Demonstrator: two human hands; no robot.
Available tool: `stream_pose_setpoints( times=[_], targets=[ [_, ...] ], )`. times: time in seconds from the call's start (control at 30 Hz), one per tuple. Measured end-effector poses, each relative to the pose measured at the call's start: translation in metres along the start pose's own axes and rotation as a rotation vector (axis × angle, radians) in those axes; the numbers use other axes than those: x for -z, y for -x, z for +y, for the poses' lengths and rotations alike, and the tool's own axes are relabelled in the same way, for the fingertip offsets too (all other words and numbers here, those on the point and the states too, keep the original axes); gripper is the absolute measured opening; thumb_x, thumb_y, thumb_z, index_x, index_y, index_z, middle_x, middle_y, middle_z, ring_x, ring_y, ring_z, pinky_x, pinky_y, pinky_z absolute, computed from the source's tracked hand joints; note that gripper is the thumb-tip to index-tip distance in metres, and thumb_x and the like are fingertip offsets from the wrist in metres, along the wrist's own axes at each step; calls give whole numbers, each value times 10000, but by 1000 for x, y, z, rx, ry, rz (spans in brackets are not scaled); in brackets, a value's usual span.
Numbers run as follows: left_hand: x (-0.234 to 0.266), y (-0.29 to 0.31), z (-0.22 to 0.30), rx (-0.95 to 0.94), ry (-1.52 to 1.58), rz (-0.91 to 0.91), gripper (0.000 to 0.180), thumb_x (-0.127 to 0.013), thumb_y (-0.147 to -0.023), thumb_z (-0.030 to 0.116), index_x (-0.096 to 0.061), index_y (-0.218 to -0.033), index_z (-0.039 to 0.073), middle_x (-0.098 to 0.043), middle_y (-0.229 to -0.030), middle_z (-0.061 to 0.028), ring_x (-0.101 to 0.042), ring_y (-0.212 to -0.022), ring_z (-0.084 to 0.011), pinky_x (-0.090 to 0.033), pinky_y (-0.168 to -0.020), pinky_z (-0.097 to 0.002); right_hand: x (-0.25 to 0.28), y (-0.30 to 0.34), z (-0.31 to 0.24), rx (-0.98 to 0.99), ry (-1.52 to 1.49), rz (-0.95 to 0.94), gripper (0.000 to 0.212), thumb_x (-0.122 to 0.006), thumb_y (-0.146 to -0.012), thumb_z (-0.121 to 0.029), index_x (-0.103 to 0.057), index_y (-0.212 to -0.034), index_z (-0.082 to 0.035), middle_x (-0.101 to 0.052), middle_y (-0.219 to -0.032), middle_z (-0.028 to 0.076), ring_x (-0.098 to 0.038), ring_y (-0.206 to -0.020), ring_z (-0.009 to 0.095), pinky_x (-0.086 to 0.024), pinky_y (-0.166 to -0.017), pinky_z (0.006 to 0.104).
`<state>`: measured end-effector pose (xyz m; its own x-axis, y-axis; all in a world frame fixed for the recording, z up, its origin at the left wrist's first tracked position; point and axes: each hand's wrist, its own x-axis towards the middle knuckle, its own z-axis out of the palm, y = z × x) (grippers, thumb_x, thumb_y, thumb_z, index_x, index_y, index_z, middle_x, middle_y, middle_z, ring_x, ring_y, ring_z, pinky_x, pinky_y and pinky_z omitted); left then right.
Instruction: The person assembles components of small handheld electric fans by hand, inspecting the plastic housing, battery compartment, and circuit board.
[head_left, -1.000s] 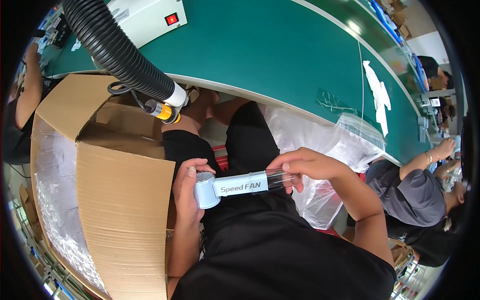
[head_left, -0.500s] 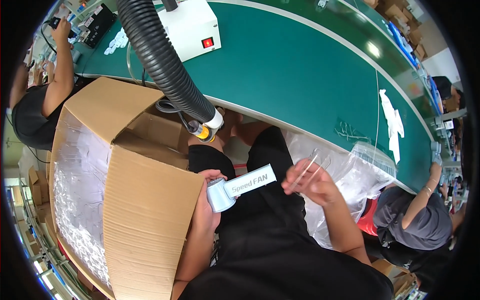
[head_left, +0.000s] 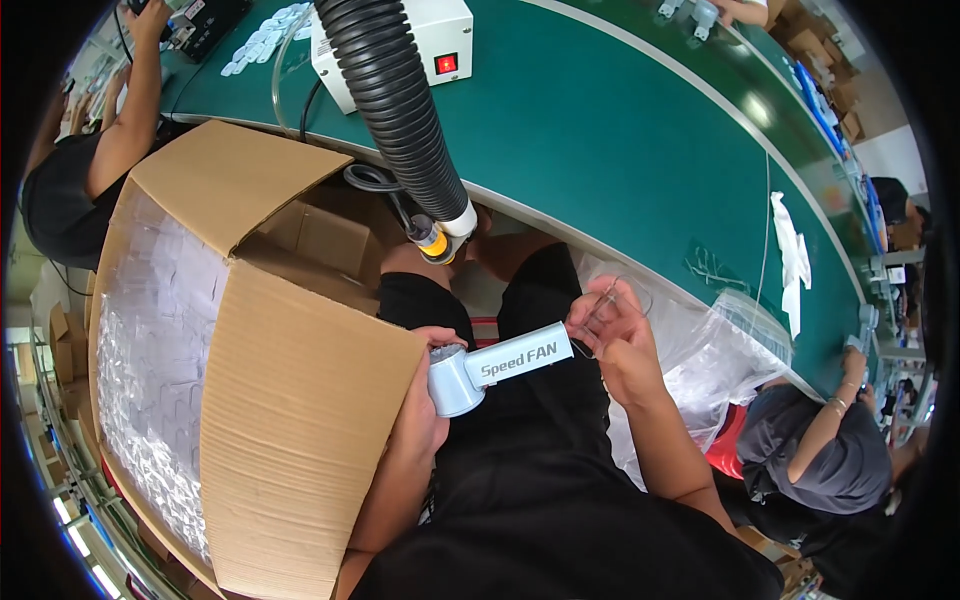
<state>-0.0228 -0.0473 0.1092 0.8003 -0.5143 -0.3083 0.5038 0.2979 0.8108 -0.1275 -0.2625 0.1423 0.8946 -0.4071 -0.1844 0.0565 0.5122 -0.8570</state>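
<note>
My left hand (head_left: 420, 415) is wrapped round the barrel end of a pale blue plastic fan housing (head_left: 458, 385). Its flat handle, with dark printing along it, points to the right and slightly up. Close to the handle's tip, my right hand (head_left: 628, 350) pinches a thin, clear plastic piece (head_left: 606, 302) with curved edges. The clear piece is hard to make out against the fingers. Whether my right fingertips touch the handle, I cannot tell.
A big open carton (head_left: 310, 420) with clear plastic trays (head_left: 150, 370) stands at left. A black ribbed hose (head_left: 385, 100) hangs before a white box with a red switch (head_left: 455, 65). Clear bags (head_left: 690, 370) lie at right beside the green table (head_left: 600, 130). Other people sit on both sides.
My right hand has come nearer the handle's tip with the clear piece, its fingers closing more round it. The fan housing stays in my left hand. The whole view has shifted slightly.
</note>
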Motion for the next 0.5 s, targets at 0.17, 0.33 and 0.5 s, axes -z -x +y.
stream_pose_setpoints(
  times=[0.17, 0.33, 0.5],
  targets=[
    [-3, 4, 5, -43, -31, -1, 342, -313, -1060, 283, -531, -1108, 24, -579, -1020, -134, -585, -929, -195, -522, -835, -343, -10, 4, 8, -20, 76, 19, 489, -694, -785, 13, -472, -1206, -96, -530, -1032, 34, -539, -942, 125, -448, -834, 274],
    [-10, 8, 4, -55, -123, 74, 325, -347, -1045, 278, -534, -1102, 19, -595, -1019, -133, -579, -933, -188, -481, -855, -323, -23, 7, 8, 77, 444, 84, 547, -786, -711, 14, -461, -1144, -63, -477, -1041, 24, -507, -954, 112, -437, -838, 266],
    [-4, 7, -1, -146, -173, 52, 294, -390, -1019, 245, -543, -1104, 8, -598, -1043, -131, -575, -952, -185, -465, -874, -322, -25, 7, 4, 34, 608, 118, 547, -781, -729, -10, -449, -1163, -35, -477, -1076, 35, -498, -983, 119, -432, -838, 270]
  ],
)
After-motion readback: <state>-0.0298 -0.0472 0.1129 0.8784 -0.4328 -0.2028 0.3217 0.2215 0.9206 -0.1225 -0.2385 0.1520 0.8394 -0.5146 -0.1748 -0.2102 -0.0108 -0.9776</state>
